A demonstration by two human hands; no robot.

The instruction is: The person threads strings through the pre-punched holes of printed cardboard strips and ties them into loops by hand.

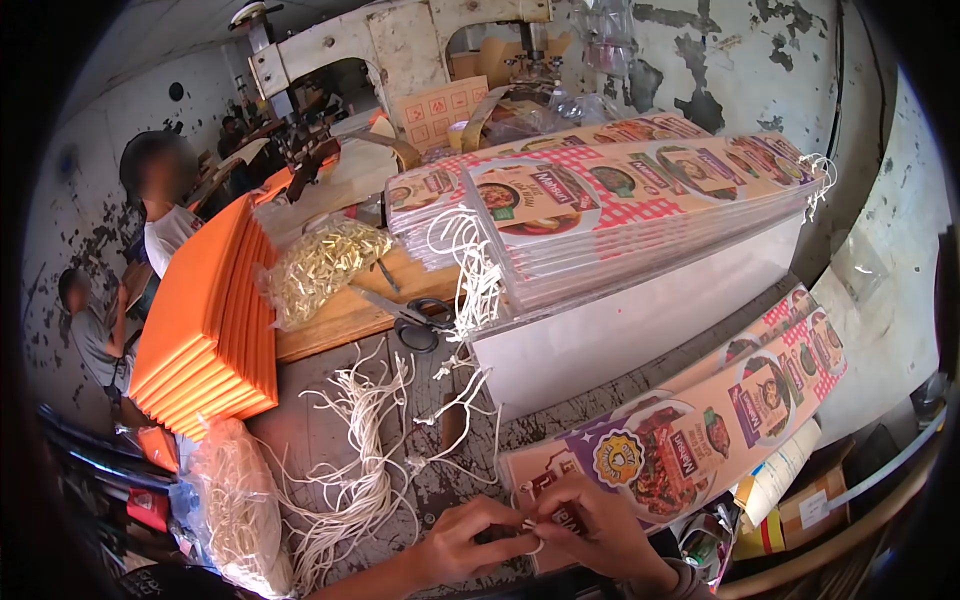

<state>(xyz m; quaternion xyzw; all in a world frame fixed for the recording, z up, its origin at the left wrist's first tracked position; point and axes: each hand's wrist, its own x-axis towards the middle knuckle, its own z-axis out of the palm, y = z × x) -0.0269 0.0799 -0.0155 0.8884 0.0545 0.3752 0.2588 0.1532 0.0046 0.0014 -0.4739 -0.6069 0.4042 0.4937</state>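
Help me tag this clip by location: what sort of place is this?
Probably a small packaging or print-finishing workshop: printed food panels are piled in a neat stack, loose white cords lie heaped nearby, and a large, worn machine frame stands behind.

Glossy cards, matt fibrous cords, rough worn tabletop, shiny metal pieces

the cords are white. the printed food sign is peach-coloured, with red-and-white checks and a yellow badge. the stacked sheets are bright orange; the metal tips are gold.
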